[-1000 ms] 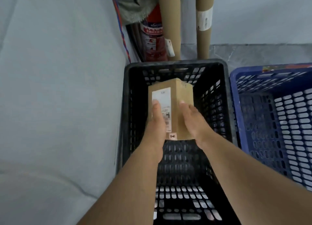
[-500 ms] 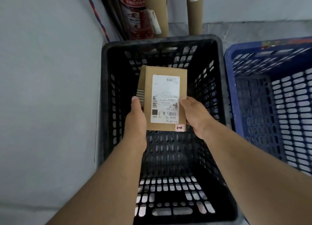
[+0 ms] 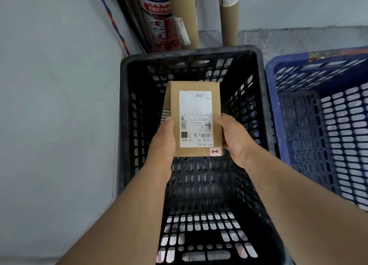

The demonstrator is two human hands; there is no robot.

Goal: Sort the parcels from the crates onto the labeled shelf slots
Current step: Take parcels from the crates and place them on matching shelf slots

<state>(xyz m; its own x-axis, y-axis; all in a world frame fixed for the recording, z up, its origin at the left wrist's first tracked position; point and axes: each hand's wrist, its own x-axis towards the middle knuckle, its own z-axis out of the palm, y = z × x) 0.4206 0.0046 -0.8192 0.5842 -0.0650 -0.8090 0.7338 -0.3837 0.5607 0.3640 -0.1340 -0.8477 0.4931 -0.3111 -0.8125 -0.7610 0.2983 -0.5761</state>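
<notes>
One parcel point(image 3: 175, 125), held in both hands over the black crate point(image 3: 179, 54).

I cannot see the fingers of either hand, which are hidden under the box. The white label point(image 3: 196, 105) reads upside down and most of its print is too small to make out. The blue crate point(image 3: 271, 105) is cut off at the right edge, and the fire extinguisher point(image 3: 159, 21) and cardboard tubes point(image 3: 184, 10) at the top. I count one parcel, two crates, two tubes and one extinguisher. The left hand point(image 3: 162, 143) grips the parcel's left edge and the right hand point(image 3: 233, 137) its right edge, each with a thumb on the top face. Both forearms reach forward over the black crate, label side up.
</notes>
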